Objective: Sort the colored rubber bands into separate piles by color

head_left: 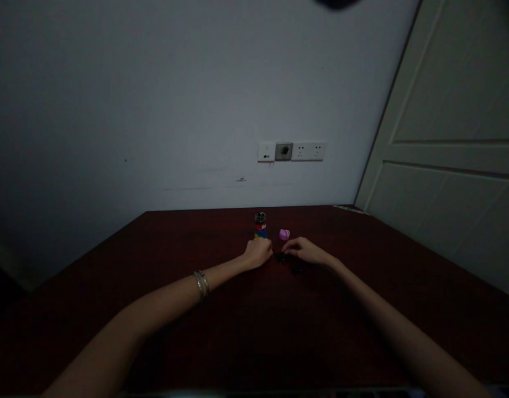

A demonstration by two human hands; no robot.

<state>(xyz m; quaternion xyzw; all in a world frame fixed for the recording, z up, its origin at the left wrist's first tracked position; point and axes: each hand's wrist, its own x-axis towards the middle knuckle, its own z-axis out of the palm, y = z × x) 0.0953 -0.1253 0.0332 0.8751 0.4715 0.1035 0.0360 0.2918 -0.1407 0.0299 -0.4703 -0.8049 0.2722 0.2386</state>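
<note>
1. Left forearm [167, 307] comes in low over the dark red table [221, 354], bracelets [201, 283] near the wrist.
2. Left hand [259, 252]: back up, fingers curled under. Can't tell if it holds anything.
3. Open-topped jar [260, 224], red/blue/yellow label, stands upright just beyond the left hand, base hidden by it. Can't tell if they touch.
4. Wall plates [292, 151] sit on the pale wall [188, 110], above and behind the jar.
5. Dark small pieces [284, 258] lie on the table between the hands, some by the right fingertips. Too dim to identify.
6. Pink item [284, 235] is right of the jar, beyond the pieces.
7. Right hand [305, 250]: fingers bent down at the pieces, narrow gap to thumb. Can't tell if one is pinched.
8. Pale panelled door [453, 149] stands far right.
</note>
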